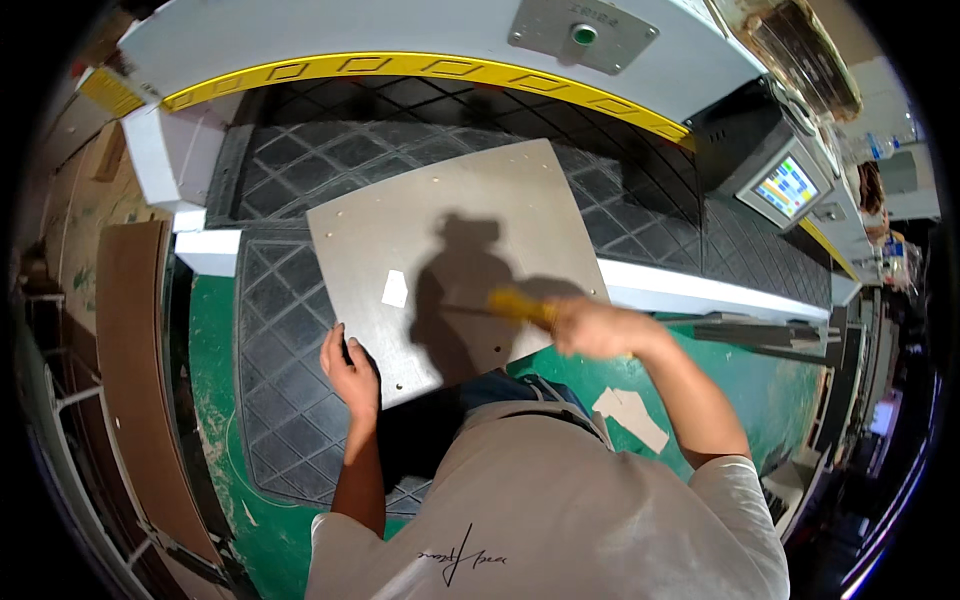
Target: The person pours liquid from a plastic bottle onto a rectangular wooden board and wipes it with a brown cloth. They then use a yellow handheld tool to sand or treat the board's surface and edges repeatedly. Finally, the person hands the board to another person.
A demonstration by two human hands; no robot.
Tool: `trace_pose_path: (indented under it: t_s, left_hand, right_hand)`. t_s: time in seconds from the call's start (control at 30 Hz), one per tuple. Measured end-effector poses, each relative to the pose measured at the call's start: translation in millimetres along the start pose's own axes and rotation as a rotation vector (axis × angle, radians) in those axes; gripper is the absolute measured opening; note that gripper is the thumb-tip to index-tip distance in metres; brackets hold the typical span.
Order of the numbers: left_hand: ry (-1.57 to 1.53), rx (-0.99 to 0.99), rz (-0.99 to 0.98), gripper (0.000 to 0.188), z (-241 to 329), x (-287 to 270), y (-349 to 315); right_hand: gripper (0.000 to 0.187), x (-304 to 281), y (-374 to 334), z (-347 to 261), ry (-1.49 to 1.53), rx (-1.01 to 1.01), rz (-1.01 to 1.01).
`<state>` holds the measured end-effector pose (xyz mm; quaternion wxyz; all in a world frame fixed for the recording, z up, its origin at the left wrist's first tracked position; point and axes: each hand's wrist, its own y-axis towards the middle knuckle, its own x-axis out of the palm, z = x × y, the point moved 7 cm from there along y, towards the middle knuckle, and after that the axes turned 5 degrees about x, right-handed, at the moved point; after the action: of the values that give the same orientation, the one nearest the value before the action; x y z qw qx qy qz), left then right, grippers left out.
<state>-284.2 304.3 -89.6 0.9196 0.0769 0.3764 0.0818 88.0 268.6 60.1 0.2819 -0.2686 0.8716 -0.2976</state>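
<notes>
A flat, pale metal panel (372,240) lies in front of me, tilted in view, with small holes or screw heads near its edges and a white paper piece (395,289) on it. My right hand (595,327) is closed round the yellow handle of a screwdriver (522,306); motion blurs it, and its thin shaft points left over the panel. At the panel's near left edge is my left hand (350,368), its fingers apart and pointing away from me. Whether it presses on the edge I cannot tell. Shadows of my head and right arm fall across the panel.
Beneath lies black diamond-pattern matting (285,390) over a green floor (215,330). A white machine frame with a yellow strip (430,66) and green button (584,35) spans the far side. A touchscreen box (785,188) stands right. A torn cardboard piece (632,418) lies near my right side.
</notes>
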Motion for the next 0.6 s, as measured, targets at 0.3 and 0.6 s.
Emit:
trace_pose_path:
  t_s: [0.3, 0.6]
  left_hand:
    - [-0.05, 0.0, -0.053, 0.036, 25.6, -15.8, -45.6]
    - [-0.037, -0.216, -0.16, 0.043, 31.7, -41.7, -98.5]
  right_hand:
    - [0.045, -93.9, -74.1, 54.4, 0.031, 0.493, 0.675]
    - [0.046, 40.7, -110.7, 58.9, 0.39, 0.451, -0.092]
